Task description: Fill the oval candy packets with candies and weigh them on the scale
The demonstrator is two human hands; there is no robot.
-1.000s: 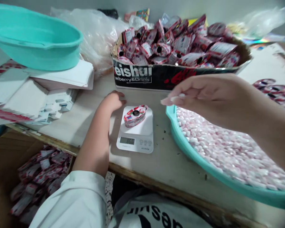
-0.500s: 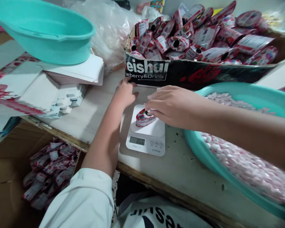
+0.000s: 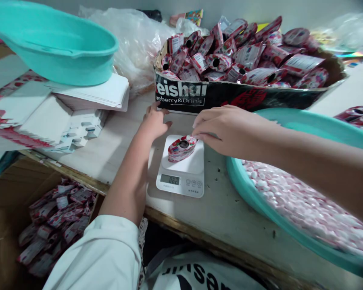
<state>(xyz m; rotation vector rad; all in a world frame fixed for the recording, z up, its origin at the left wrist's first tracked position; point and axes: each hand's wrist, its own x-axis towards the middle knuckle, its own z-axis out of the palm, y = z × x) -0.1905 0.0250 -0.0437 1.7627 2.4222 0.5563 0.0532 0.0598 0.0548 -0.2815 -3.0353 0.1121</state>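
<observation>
A small printed red-and-white candy packet [image 3: 181, 150] with a dark round opening lies on a white digital scale [image 3: 196, 169], whose display seems to read 862, the decimal point unclear. My right hand [image 3: 219, 127] reaches in from the right, thumb and fingertips pinched at the packet's right end. Something pale shows at the fingertips, too small to make out. Beyond the scale to the left, my left hand [image 3: 155, 121] rests on the table against the front of a black cardboard box [image 3: 224, 93], thumb apart from the fingers. It holds nothing.
Similar filled packets [image 3: 248, 56] heap up in the box. At right, a turquoise basin [image 3: 238, 181] holds many wrapped pinkish-white candies [image 3: 290, 197]. Another turquoise basin [image 3: 78, 60] stands on stacked flat cartons [image 3: 93, 94]. Below the table edge, a carton [image 3: 6, 209] contains more packets.
My right fingertips have drawn back from the packet's opening to its right end. The display has gone from 866 to 862. My left hand stays by the box; the view has shifted slightly.
</observation>
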